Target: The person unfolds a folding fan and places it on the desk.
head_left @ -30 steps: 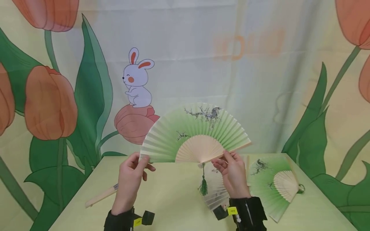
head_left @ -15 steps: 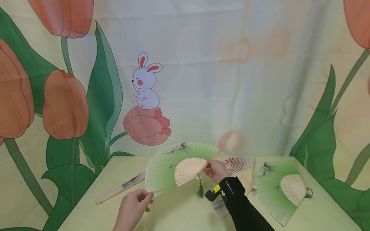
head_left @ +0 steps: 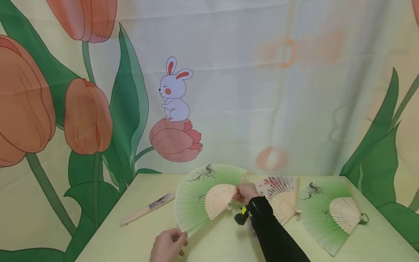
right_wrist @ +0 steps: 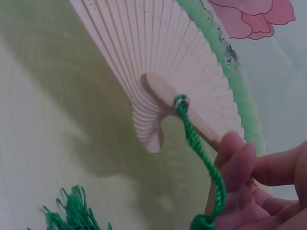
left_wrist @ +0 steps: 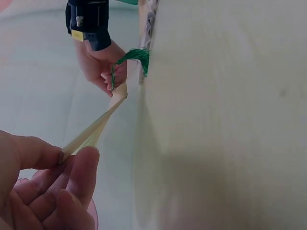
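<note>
An opened green folding fan (head_left: 193,198) with a dark branch print and pale wooden ribs is spread between my two hands. My left hand (head_left: 167,245) pinches the end of its lower outer rib, thumb against fingers, as the left wrist view also shows. My right hand (head_left: 247,192) pinches the other outer guard near the ribs. From the rivet end hangs a green cord with a tassel (right_wrist: 74,211), plain in the right wrist view. The fan is held tilted above the table, its shadow falling on the surface.
On the pale yellow table (head_left: 137,243) lies a folded fan (head_left: 147,209) at the left. To the right, an opened white fan with red flowers (head_left: 278,191) is partly behind my right arm, beside another opened green fan (head_left: 330,214). A tulip-and-rabbit backdrop (head_left: 235,91) hangs behind.
Both hands have lowered the green fan from in front of the backdrop toward the table and turned it, its left end dropping. My view has shifted left, and the hands keep their hold.
</note>
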Motion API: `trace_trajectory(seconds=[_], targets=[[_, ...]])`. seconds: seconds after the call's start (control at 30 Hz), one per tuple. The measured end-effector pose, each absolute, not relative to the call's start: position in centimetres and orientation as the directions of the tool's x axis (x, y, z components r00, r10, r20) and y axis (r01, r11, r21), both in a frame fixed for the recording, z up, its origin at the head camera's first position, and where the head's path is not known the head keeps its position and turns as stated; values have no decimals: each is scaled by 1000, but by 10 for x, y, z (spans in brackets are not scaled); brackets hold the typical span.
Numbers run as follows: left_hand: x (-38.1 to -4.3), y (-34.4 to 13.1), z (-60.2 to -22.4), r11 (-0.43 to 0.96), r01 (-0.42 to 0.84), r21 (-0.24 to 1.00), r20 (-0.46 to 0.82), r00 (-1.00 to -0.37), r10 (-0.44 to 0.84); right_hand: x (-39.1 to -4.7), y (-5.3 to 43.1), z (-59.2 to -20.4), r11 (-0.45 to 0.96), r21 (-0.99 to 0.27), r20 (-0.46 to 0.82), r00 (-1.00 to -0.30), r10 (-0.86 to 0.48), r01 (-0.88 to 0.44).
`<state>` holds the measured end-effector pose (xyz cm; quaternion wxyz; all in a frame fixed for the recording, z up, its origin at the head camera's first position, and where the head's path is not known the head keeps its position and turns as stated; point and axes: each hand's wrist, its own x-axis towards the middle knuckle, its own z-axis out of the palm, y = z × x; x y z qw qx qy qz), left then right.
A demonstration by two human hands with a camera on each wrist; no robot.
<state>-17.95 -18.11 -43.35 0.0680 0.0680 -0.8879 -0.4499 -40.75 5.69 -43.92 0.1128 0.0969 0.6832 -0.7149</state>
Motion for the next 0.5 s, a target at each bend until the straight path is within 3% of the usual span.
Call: trace_trajectory(seconds=[0.23, 0.5], targets=[[-175, -176, -441, 570, -77, 818, 28, -985, -173, -413, 49, -451, 91, -952, -294, -956, 6, 293], [-170, -175, -440, 553, -86, 829, -6, -989, -145, -409, 45, -451, 130, -958, -257, -966, 14, 257]])
